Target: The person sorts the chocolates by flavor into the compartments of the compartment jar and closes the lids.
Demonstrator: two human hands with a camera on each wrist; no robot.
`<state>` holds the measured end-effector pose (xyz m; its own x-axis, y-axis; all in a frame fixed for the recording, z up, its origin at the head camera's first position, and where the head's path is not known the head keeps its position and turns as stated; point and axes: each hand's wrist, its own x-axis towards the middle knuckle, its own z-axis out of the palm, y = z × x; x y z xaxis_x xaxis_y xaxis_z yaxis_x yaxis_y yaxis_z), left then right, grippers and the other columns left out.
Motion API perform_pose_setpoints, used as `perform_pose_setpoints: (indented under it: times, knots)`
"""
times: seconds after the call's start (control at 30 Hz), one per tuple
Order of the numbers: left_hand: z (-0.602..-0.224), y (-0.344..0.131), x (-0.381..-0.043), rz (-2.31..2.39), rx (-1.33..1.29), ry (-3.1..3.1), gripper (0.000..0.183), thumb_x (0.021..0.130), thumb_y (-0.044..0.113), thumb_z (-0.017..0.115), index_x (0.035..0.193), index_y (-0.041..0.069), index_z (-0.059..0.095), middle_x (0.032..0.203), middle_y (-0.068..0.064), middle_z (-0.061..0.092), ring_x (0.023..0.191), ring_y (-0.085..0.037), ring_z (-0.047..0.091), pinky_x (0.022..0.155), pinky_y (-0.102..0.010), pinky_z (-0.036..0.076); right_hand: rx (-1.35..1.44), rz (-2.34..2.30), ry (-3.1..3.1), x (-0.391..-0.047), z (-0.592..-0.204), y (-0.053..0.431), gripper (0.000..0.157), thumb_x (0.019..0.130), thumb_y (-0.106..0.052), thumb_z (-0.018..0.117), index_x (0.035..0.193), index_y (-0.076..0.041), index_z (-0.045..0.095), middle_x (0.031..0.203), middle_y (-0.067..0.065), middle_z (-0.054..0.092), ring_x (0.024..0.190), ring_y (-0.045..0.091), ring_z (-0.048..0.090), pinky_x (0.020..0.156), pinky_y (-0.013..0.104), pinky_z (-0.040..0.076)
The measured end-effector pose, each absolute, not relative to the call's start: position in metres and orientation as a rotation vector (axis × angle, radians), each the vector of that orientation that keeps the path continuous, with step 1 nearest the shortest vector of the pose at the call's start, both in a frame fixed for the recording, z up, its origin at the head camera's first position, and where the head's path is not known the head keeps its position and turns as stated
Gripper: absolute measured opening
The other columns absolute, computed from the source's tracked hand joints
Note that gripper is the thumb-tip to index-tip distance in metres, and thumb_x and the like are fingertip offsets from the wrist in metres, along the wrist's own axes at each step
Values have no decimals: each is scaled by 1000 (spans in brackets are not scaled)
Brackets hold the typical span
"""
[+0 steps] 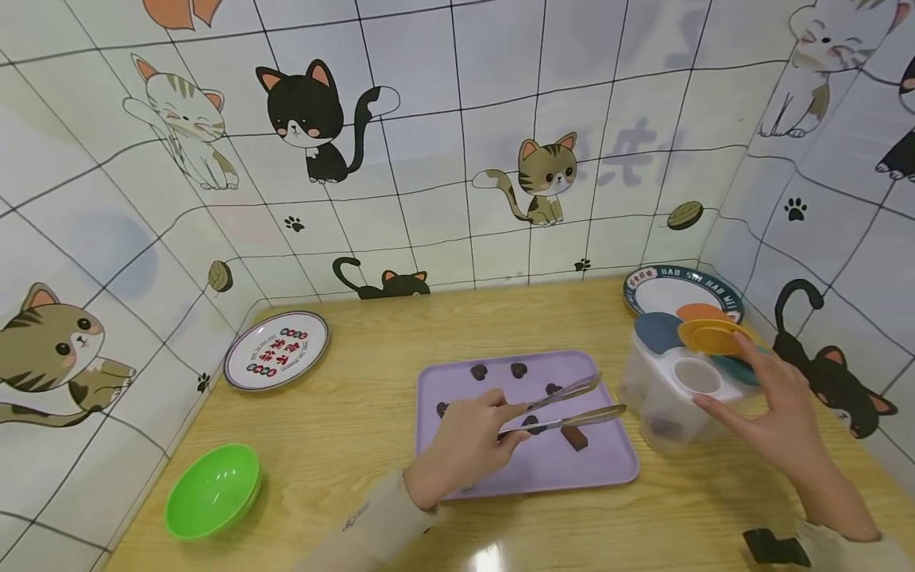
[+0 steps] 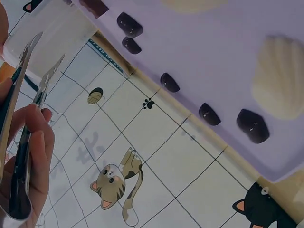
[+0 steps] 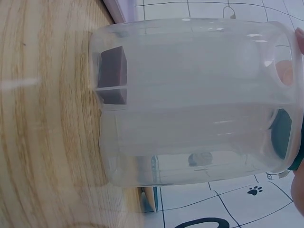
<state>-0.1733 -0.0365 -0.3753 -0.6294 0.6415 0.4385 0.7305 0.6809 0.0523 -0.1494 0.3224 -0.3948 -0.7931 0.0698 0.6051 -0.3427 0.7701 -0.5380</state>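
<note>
My left hand (image 1: pixel 468 441) holds metal tongs (image 1: pixel 572 419) over a lilac tray (image 1: pixel 600 477); the tong arms stand apart with nothing between the tips. Dark heart-shaped pieces (image 1: pixel 518 370) and a brown block (image 1: pixel 574 438) lie on that tray. In the left wrist view, cream shell-shaped pieces (image 2: pixel 280 78) show there too. To the right stands a clear storage container (image 1: pixel 661 405) with coloured flap lids. My right hand (image 1: pixel 779 397) reaches over its top, index finger against the raised yellow lid (image 1: pixel 708 337), thumb near the uncovered round opening. Inside sits a dark brown block (image 3: pixel 113 73).
A green bowl (image 1: pixel 214 492) is at the front left, with a white printed plate (image 1: pixel 277 351) behind it. Another plate (image 1: pixel 672 287) stands behind the container. Cat-patterned walls enclose the wooden table (image 1: pixel 357 397). A small dark object (image 1: pixel 775 546) lies near my right sleeve.
</note>
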Motion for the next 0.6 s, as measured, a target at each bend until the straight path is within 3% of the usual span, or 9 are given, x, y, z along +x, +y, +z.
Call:
perform_pose_setpoints:
  times: [0.1, 0.6]
  knots:
    - [-387, -43, -169, -356, -1045, -2560, 32, 78, 39, 64, 103, 19, 68, 76, 6, 59, 46, 3, 33, 39, -9, 20, 198, 872, -2352, -149, -394, 322, 90, 61, -18, 79, 139, -18, 32, 134, 26, 37, 119, 49, 28, 104, 51, 8]
    - [-415, -61, -158, -399, -944, -2647, 33, 73, 38, 69, 101, 21, 68, 72, 6, 57, 50, 2, 33, 42, -11, 24, 175, 868, -2381, -149, -395, 324, 92, 62, -17, 79, 139, -19, 30, 135, 27, 36, 120, 48, 27, 105, 52, 6]
